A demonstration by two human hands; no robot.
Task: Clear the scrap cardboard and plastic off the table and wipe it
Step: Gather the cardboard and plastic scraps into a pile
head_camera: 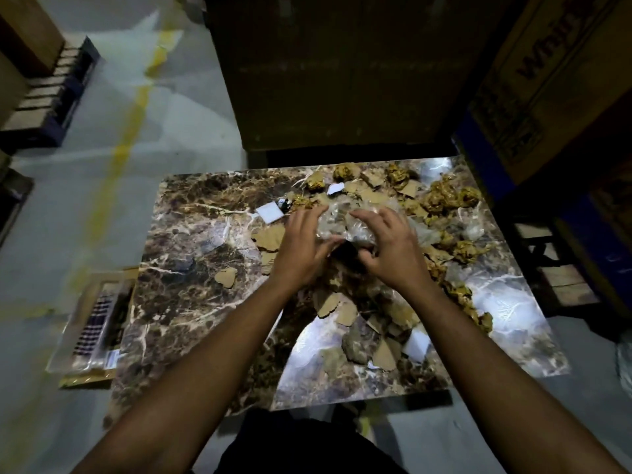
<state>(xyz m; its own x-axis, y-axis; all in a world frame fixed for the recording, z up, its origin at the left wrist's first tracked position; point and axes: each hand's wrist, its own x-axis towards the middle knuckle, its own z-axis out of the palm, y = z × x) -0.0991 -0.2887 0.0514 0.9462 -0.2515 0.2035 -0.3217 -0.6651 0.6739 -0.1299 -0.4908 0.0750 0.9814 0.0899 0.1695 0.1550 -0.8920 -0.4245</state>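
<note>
A brown marble-patterned table [191,254] is strewn with torn cardboard scraps [270,238], crumpled yellow-gold wads [448,196] and small white pieces [270,212]. In the middle lies a crumpled sheet of clear plastic [338,222]. My left hand [301,248] and my right hand [390,248] both rest on that plastic, fingers curled around its near edge, thumbs pinching it. More clear plastic [386,299] and cardboard pieces [345,311] lie nearer to me, between my forearms.
A tall dark carton [342,73] stands right behind the table. A printed cardboard box [554,80] looms at the right. On the floor at the left lie a flat packaged item [92,323] and a pallet [51,97]. A yellow floor line [126,138] runs past.
</note>
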